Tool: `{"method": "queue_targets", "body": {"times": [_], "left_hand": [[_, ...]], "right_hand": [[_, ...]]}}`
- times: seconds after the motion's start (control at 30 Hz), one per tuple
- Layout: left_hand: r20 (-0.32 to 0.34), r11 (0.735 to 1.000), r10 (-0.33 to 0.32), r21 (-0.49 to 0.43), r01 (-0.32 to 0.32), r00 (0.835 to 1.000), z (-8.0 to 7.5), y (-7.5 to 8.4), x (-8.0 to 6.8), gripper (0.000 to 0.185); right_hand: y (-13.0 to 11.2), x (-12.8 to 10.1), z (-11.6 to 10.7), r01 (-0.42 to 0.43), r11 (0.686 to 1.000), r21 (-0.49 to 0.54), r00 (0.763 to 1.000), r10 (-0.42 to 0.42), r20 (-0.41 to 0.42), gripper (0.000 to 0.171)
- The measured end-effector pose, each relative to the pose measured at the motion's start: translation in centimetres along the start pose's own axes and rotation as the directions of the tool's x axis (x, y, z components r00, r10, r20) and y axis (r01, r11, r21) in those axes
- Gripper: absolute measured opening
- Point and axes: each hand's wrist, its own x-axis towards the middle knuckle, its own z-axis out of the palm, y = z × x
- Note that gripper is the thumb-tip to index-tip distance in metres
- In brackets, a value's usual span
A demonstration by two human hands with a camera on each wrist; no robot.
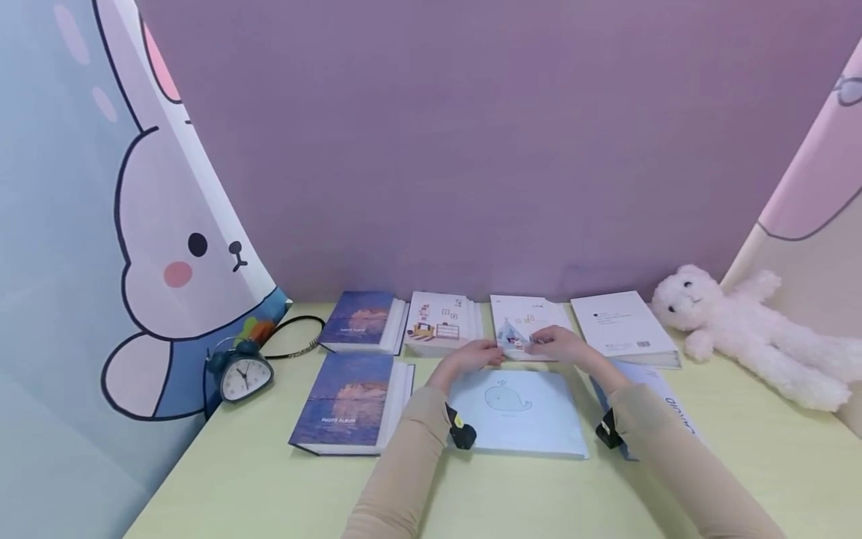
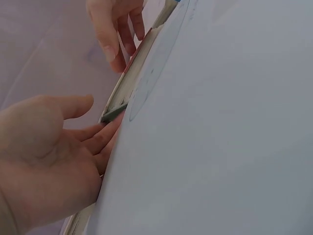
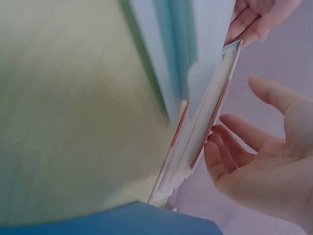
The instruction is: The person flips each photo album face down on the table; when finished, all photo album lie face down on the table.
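A small white photo album (image 1: 515, 330) with a house picture is tipped up on edge just behind a pale blue whale album (image 1: 517, 412). My left hand (image 1: 474, 355) touches its left end with straight fingers (image 2: 100, 139), thumb apart. My right hand (image 1: 561, 344) rests against its right end; its fingers (image 3: 221, 143) lie loosely on the edge and the thumb stands clear. The album's thin edge (image 3: 208, 117) runs between both hands, also seen in the left wrist view as the album's edge (image 2: 122, 95) beside the whale album's cover (image 2: 220, 122).
Two dark blue albums (image 1: 346, 400) lie at the left, a white album (image 1: 442, 322) and a white book (image 1: 622, 323) at the back. An alarm clock (image 1: 242, 373) and a headband (image 1: 294, 337) sit far left, a plush bear (image 1: 741, 329) right. A purple wall (image 1: 471, 150) stands behind the table (image 1: 236, 486).
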Motion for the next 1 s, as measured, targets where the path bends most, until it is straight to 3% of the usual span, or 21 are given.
{"method": "queue_targets", "body": {"times": [0.1,0.23,0.43,0.57,1.0], "left_hand": [[-0.006,1.000,-0.010,0.001,0.010,1.000,0.1,-0.2,0.0,0.053],[-0.014,1.000,-0.005,-0.008,0.005,1.000,0.1,-0.4,-0.1,0.053],[-0.002,0.999,0.013,-0.038,-0.013,1.000,0.0,-0.3,-0.2,0.049],[0.015,0.997,0.023,-0.074,-0.022,1.000,-0.2,-0.3,-0.1,0.048],[-0.035,0.989,-0.012,-0.146,0.007,0.999,0.3,0.0,-0.3,0.045]], "right_hand": [[0.6,0.1,-0.1,0.043,0.999,-0.019,0.998,-0.042,0.035,0.073],[-0.2,-0.2,0.2,0.007,0.999,-0.045,1.000,-0.005,0.028,0.071],[-0.5,0.0,0.3,0.003,0.991,-0.137,0.999,-0.010,-0.054,0.049],[-0.1,0.2,0.3,-0.010,0.986,-0.169,0.996,-0.006,-0.090,0.045],[-0.1,0.2,0.7,-0.038,0.972,-0.232,0.992,0.008,-0.128,0.053]]}}
